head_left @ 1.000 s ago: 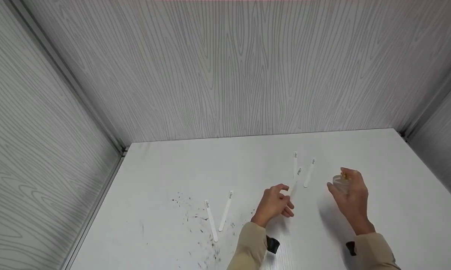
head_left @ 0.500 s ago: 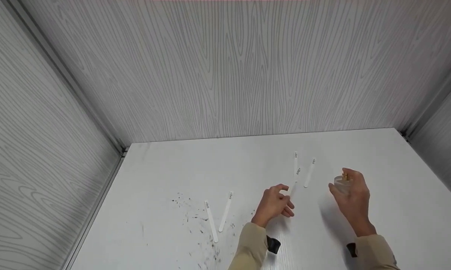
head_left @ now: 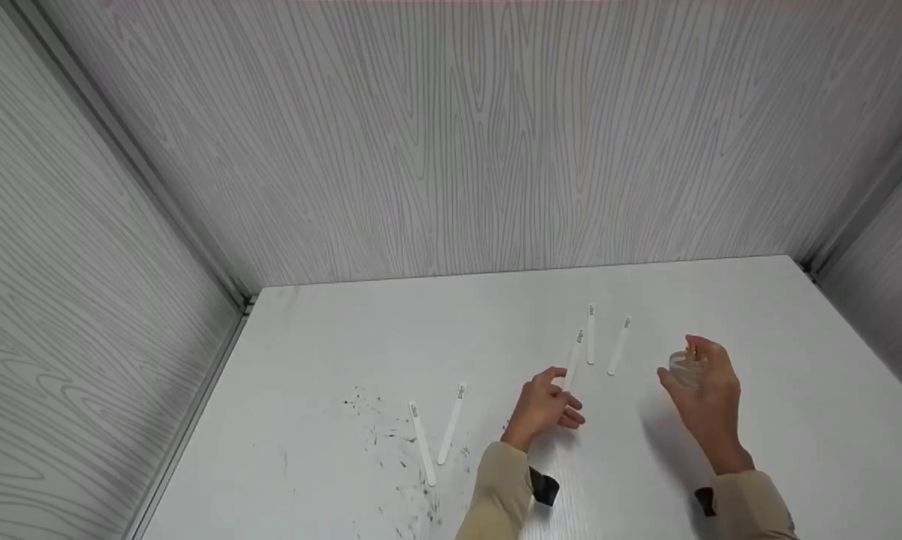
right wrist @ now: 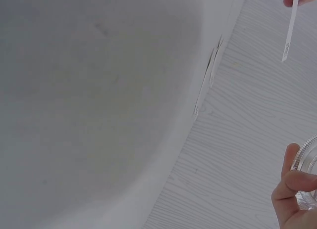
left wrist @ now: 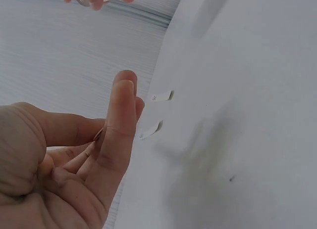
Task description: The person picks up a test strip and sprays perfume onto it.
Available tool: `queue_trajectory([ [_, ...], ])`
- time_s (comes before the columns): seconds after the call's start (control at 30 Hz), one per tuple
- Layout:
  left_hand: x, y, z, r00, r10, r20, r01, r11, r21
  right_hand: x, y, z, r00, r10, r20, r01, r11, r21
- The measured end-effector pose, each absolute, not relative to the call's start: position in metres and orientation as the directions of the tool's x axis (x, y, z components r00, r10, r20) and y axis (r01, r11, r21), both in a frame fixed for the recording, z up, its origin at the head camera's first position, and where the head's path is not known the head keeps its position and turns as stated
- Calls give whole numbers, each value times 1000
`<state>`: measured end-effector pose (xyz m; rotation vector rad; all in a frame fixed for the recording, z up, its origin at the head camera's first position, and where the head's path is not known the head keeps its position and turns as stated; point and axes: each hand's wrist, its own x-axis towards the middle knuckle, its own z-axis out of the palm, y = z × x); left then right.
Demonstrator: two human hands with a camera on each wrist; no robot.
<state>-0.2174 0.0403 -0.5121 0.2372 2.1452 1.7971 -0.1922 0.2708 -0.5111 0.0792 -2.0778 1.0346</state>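
Note:
My left hand [head_left: 547, 409] is raised over the table and pinches a white paper scent strip [head_left: 575, 352] near its lower end, the printed end pointing up and away. Seen from the left wrist, this strip [left wrist: 99, 134] shows only as a thin edge between thumb and finger. To the right, my right hand [head_left: 708, 397] grips a small clear perfume bottle [head_left: 686, 371], the index finger bent over its gold top [head_left: 692, 351]. The right wrist view shows the bottle's ribbed clear rim [right wrist: 300, 157]; the rest is cut off by the frame.
Beyond the left hand, two more strips [head_left: 591, 337] [head_left: 619, 348] lie on the white table [head_left: 331, 337]. Another pair [head_left: 422, 444] [head_left: 452, 424] lies left of it, near dark specks and smudges [head_left: 402, 439]. Wood-grain panels [head_left: 451, 150] wall the back and sides.
The left hand has shifted slightly left, and the strip's printed end has swung left, away from the lying strip it overlapped. The right hand with the bottle has barely moved.

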Motion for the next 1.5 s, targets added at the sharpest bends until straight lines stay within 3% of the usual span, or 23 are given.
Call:
queue_trajectory([
  [0.93, -253, 52, -528, -955, 158, -250, -213, 221, 952, -190, 277, -509, -713, 248, 655, -425, 590, -687],
  [1.5, -284, 51, -520, -940, 163, -299, -270, 181, 946, -189, 280, -508, -704, 250, 665, -423, 605, -675],
])
